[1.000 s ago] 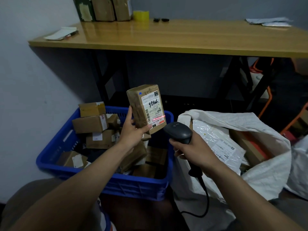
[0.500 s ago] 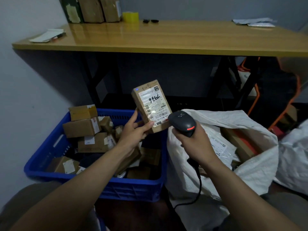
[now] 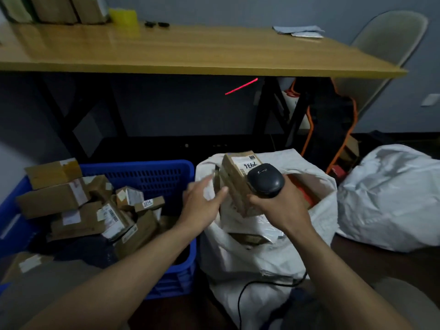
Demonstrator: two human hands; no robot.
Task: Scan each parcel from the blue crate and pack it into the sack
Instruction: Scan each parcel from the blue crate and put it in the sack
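Observation:
A brown cardboard parcel (image 3: pixel 234 181) with a white label marked in black pen tilts over the mouth of the white sack (image 3: pixel 259 256). My left hand (image 3: pixel 202 207) is just left of it, fingers straight and spread; contact with the parcel is blurred. My right hand (image 3: pixel 283 208) grips the black corded scanner (image 3: pixel 265 181) right in front of the parcel. The scanner's red line (image 3: pixel 241 86) falls on the dark wall under the table. The blue crate (image 3: pixel 142 166) at the left holds several more brown parcels (image 3: pixel 54 201).
A wooden table (image 3: pixel 190 51) spans the back, with boxes and a yellow tape roll (image 3: pixel 123 16) on it. A second full white sack (image 3: pixel 390 198) lies at the right. A pale chair (image 3: pixel 385 41) stands behind it. More parcels lie inside the open sack.
The parcel has gone from above the crate rightward and down over the sack. My left hand's fingers have opened off it. The view has swung right, and the scanner's line has left the label.

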